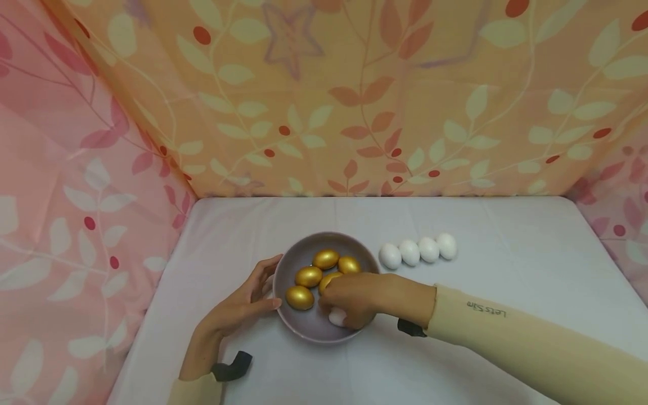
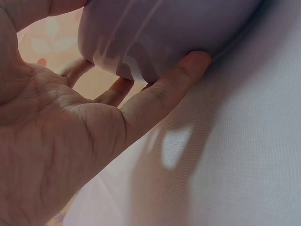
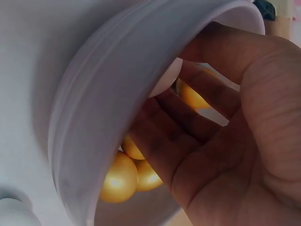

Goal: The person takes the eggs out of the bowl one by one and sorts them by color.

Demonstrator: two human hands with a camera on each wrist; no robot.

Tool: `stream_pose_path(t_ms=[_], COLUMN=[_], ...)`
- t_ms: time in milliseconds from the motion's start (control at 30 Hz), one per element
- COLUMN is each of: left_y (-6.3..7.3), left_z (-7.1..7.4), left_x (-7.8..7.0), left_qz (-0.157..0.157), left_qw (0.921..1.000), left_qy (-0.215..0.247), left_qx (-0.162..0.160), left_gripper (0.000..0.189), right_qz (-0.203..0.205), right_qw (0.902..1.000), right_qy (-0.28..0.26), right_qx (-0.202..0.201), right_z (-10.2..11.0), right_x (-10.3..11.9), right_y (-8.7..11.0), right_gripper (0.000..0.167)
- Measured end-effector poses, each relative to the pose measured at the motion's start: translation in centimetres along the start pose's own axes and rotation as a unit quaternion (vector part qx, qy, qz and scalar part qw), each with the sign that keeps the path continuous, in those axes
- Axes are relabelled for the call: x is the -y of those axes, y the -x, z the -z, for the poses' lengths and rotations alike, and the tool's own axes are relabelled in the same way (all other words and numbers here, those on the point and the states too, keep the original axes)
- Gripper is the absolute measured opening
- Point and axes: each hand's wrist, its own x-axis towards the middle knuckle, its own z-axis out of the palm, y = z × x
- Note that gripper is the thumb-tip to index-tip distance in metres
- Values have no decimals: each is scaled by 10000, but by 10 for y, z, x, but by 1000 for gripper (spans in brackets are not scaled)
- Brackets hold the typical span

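A mauve bowl (image 1: pixel 314 333) stands on the white table, with several golden eggs (image 1: pixel 300 297) inside it. My right hand (image 1: pixel 354 298) reaches down into the bowl and holds a white egg (image 1: pixel 337 316) in its fingers. In the right wrist view, part of that white egg (image 3: pixel 167 80) shows between the thumb and fingers, and the bowl wall hides the rest. My left hand (image 1: pixel 243 301) rests against the bowl's left side. Its fingertips touch the outer wall of the bowl (image 2: pixel 150 37), low down near the cloth.
A row of several white eggs (image 1: pixel 419 251) lies on the table just right of the bowl. White cloth (image 1: pixel 243 225) covers the table. Floral curtains (image 1: pixel 324 112) hang behind it and at both sides.
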Motion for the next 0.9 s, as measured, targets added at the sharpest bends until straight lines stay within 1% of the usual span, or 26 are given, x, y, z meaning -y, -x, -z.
stream_pose_path(t_ms=[100, 233, 333, 400, 533, 633, 700, 800, 900], left_y=[0, 1, 1, 1, 1, 1, 0, -1, 0], left_z=[1, 1, 2, 2, 4, 4, 3, 1, 0], left_x=[1, 0, 0, 0, -1, -1, -1, -1, -1], left_qz=[-4, -23, -58, -77, -87, -80, -7, 72, 91], left_qw=[10000, 10000, 9999, 9999, 9999, 9999, 9999, 9998, 9997], left_qy=[1, -11, -89, -106, -68, -65, -94, -177, -202], left_qx=[17, 16, 20, 31, 4, -21, -37, -50, -92], left_gripper=[82, 82, 82, 82, 82, 82, 81, 81, 82], right_qz=[23, 115, 227, 352, 641, 673, 609, 505, 468], right_qw=[10000, 9998, 9990, 9975, 9907, 9807, 9712, 9531, 9339], right_qy=[78, 13, -259, -464, -836, -1298, -1682, -2188, -2467], right_qx=[-13, -150, -276, -390, -864, -1297, -1574, -2027, -2543], right_z=[0, 3, 6, 8, 7, 4, -1, -9, -18], right_x=[0, -2, -9, -14, -25, -33, -38, -45, -51], right_y=[-1, 2, 6, 9, 15, 22, 28, 36, 43], right_gripper=[12, 23, 33, 35, 38, 38, 39, 41, 43])
